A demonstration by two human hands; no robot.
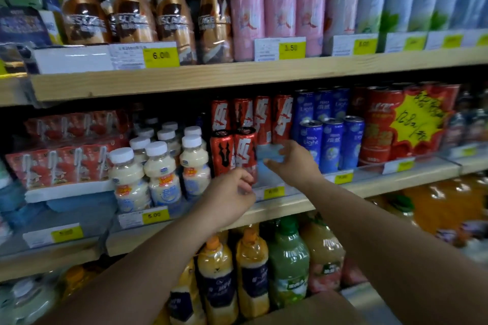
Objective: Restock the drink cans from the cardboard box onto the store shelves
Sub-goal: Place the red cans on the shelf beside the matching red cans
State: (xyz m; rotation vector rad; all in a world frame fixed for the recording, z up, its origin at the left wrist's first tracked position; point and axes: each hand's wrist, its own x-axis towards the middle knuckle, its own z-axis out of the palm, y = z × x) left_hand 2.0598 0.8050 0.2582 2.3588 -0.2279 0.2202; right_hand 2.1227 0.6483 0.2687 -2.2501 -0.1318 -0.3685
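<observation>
Red and black drink cans (223, 153) stand in rows on the middle shelf (290, 203). My left hand (232, 190) reaches up to the front right red can (245, 150), with its fingers curled round the can's base. My right hand (293, 161) is beside it, thumb and fingers spread in a pale blue gap (269, 155) between the red cans and the blue cans (330, 142); I see nothing held in it. A brown corner of the cardboard box (303, 309) shows at the bottom edge, its inside hidden.
White-capped milk drink bottles (158, 171) stand left of the red cans and a red multipack with a yellow price star (406, 126) to the right. Pink cans (280, 0) and coffee bottles (132, 5) fill the upper shelf. Juice bottles (253, 272) sit below.
</observation>
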